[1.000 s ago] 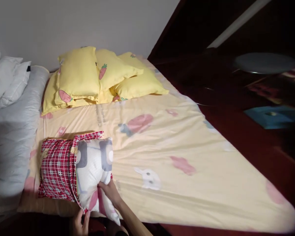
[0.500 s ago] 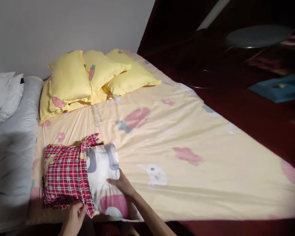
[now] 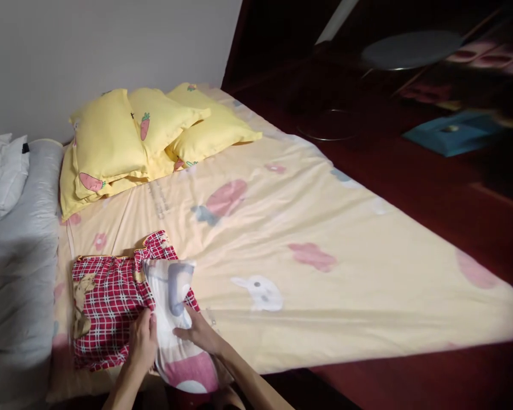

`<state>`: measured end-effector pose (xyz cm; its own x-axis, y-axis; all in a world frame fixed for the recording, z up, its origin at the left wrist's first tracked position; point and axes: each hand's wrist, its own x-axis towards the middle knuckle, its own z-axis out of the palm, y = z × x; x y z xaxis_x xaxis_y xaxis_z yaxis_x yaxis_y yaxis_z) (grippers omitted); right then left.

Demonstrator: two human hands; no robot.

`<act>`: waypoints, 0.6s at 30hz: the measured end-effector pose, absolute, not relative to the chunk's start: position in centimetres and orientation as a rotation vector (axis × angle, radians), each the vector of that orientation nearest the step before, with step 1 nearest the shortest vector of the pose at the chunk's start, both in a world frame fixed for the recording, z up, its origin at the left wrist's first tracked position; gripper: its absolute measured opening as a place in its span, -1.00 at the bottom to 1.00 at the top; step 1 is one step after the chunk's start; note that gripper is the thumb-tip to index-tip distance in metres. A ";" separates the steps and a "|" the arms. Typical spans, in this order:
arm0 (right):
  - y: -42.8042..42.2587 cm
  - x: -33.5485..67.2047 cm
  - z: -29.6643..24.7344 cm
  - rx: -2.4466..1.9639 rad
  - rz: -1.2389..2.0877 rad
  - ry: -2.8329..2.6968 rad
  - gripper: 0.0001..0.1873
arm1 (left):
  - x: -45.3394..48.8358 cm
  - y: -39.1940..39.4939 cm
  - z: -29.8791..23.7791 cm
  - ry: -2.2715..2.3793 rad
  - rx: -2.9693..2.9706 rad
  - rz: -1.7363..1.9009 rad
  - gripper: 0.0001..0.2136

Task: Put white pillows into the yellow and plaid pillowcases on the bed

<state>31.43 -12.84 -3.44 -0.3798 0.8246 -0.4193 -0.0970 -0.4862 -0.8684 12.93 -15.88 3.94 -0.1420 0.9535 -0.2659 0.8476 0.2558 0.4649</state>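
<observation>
Red checked cover (image 3: pixel 105 302) lies flat at the near left corner of the bed (image 3: pixel 325 296). A white printed pillow (image 3: pixel 171 285) sits half inside its open end. The pillow's near end, with a pink patch, sticks out over the bed's near edge.

Left hand (image 3: pixel 143 341) rests on the cover's open edge where it meets the pillow. Its fingers lie along the cloth, and it's unclear whether they pinch it or just press. Right hand (image 3: pixel 199 332) is flat on the pillow's right side, fingers spread, holding nothing.

Handling, as a judgement:
- The pillow looks light, soft and squashy. It will bunch rather than slide, so grab it by a corner or squeeze it across its width.
- The cover is thin, limp cotton with no stiffness. Hold it by the hem at the opening, not by the middle.
- Nothing here is fragile or slippery.

The pale yellow sheet with pink and white prints runs smooth to the far end. A stack of yellow carrot-print pillows (image 3: pixel 111 136) sits at the head of the bed, against the wall. A grey duvet (image 3: pixel 17 245) and white pillows (image 3: pixel 0 171) lie along the left side. To the right, a dark red floor (image 3: pixel 410 188) with a blue box (image 3: pixel 453 132) on it, well apart from the bed.
</observation>
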 end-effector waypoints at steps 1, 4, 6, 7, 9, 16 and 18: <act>-12.5 30.6 -3.2 -1.181 1.945 -1.069 -0.43 | 13.4 -16.2 4.3 1.956 1.651 0.301 -0.60; -11.8 29.3 -2.7 -1.180 1.962 -1.081 -0.47 | 14.6 -16.2 5.6 1.768 1.697 0.347 -0.60; -11.8 29.9 -2.8 -1.217 1.950 -1.060 -0.44 | 14.4 -15.4 6.4 1.752 1.685 0.226 -0.61; -11.9 30.7 -2.9 -1.219 1.970 -1.025 -0.39 | 14.0 -14.8 6.9 1.788 1.665 0.112 -0.63; -12.0 32.9 -3.2 -1.153 2.057 -0.926 -0.25 | 12.8 -13.0 7.9 1.898 1.648 -0.102 -0.64; -7.2 34.7 -4.1 -1.437 1.898 -0.691 -0.22 | 12.4 -2.8 9.1 2.072 1.931 -0.231 -0.64; -5.4 33.0 -4.0 -1.394 1.818 -0.793 -0.20 | 12.9 -0.3 7.9 2.152 1.852 -0.377 -0.61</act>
<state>32.97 -5.41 -4.05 -0.1737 0.8228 -0.5412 -0.1626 -0.5660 -0.8082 12.85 -0.26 7.93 -0.1416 0.9172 -0.3725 0.9892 0.1458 -0.0169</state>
